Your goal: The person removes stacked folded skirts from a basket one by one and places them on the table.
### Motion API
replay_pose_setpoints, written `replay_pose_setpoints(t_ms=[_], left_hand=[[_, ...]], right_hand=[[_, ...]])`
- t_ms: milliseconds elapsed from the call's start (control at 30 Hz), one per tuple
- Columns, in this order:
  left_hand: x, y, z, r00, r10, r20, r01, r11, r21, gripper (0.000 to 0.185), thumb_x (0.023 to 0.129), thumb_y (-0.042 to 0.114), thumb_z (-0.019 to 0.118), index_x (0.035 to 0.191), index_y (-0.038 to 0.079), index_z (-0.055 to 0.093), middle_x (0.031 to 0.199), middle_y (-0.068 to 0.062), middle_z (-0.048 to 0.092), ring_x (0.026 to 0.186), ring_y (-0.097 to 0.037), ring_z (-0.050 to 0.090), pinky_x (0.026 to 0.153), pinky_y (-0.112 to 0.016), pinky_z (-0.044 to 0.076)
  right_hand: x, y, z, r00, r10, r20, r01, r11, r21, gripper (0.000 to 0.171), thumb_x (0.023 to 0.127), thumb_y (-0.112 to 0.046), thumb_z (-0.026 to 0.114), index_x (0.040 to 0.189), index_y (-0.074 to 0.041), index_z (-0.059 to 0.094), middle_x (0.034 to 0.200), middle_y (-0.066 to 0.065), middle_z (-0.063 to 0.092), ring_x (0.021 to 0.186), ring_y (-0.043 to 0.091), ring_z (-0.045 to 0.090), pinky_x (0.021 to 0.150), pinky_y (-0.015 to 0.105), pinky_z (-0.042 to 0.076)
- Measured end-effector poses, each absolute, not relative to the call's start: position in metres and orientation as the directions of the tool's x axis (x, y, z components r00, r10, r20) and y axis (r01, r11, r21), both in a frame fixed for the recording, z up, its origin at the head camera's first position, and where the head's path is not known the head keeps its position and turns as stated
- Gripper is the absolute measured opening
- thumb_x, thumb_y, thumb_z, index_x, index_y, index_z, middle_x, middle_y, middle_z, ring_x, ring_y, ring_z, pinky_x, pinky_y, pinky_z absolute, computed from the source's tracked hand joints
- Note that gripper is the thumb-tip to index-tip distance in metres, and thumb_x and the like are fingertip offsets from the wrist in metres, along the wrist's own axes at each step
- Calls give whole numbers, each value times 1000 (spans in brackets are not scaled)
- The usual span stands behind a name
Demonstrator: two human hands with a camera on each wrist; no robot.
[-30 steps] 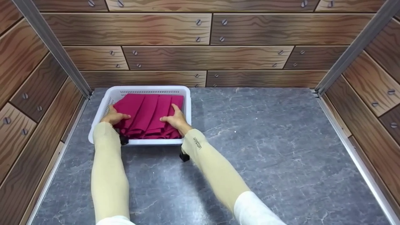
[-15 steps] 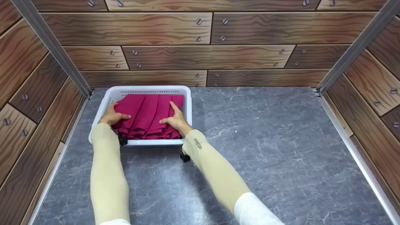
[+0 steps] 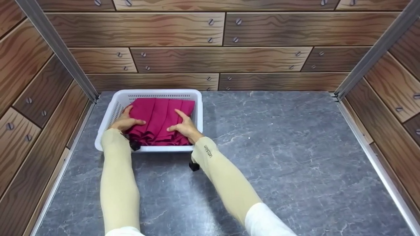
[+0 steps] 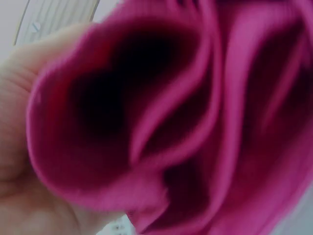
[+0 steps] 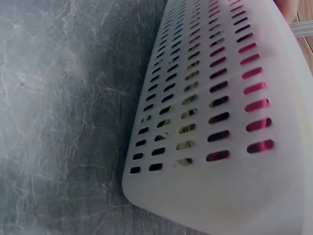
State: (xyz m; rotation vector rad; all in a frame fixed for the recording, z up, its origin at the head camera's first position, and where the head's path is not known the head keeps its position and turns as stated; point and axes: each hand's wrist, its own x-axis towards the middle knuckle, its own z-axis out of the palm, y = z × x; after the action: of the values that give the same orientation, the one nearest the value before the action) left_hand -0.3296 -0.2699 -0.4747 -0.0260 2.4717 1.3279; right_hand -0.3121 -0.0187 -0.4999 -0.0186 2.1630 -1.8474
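Folded magenta cloth [image 3: 160, 114] lies in overlapping pleats inside a white plastic basket [image 3: 164, 149]. My left hand [image 3: 124, 123] grips the cloth's left side, thumb over the top and fingers along the outer edge. In the left wrist view a rounded fold of magenta cloth [image 4: 93, 191] bulges against the palm of that left hand [image 4: 19, 127]. On the right part of the cloth rests my right hand [image 3: 186, 127], thumb and forefinger spread apart. Only a sliver of the right hand [image 5: 289, 7] shows in the right wrist view, above the slotted basket wall [image 5: 205, 191].
The basket stands at the back left of a grey marbled tabletop [image 3: 279, 157]. Wood-patterned panels [image 3: 223, 59] and metal rails [image 3: 62, 49] enclose it. Through the basket's lower slots, patterned bits of green and yellow [image 5: 190, 99] show beneath the magenta.
My left hand has moved right and slightly inward, pushing the cloth's left side toward the middle, so its front pleats bunch up more. The right hand stays nearly in place.
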Motion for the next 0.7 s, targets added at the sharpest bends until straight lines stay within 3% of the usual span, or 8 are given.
replay_pose_setpoints(t_ms=[200, 533, 700], left_hand=[[-327, -267, -476, -931, 129, -341, -199, 605, 771, 105, 89, 19, 70, 158, -5, -6, 161, -36, 7, 149, -47, 9, 122, -51, 11], [-328, -264, -475, -933, 162, -323, -160, 617, 771, 102, 88, 17, 70, 158, -5, -1, 161, -37, 6, 149, -50, 7, 122, -52, 11], [-327, -265, -476, -934, 192, -302, -136, 590, 796, 99, 87, 13, 70, 158, -4, 4, 160, -38, 9, 148, -48, 9, 121, -52, 11]], right_hand=[[-310, -23, -501, -957, -186, -222, 188, 182, -965, 91, 76, 2, 79, 156, -13, 40, 162, 13, 32, 148, 30, 27, 119, 40, 26], [-309, -22, -499, -969, -123, -214, 189, 187, -964, 90, 74, 5, 79, 154, -11, 43, 160, 14, 36, 146, 30, 31, 115, 38, 32], [-310, -20, -500, -962, -113, -249, 230, 155, -961, 96, 71, 14, 75, 156, -14, 41, 163, 13, 30, 148, 30, 27, 106, 36, 45]])
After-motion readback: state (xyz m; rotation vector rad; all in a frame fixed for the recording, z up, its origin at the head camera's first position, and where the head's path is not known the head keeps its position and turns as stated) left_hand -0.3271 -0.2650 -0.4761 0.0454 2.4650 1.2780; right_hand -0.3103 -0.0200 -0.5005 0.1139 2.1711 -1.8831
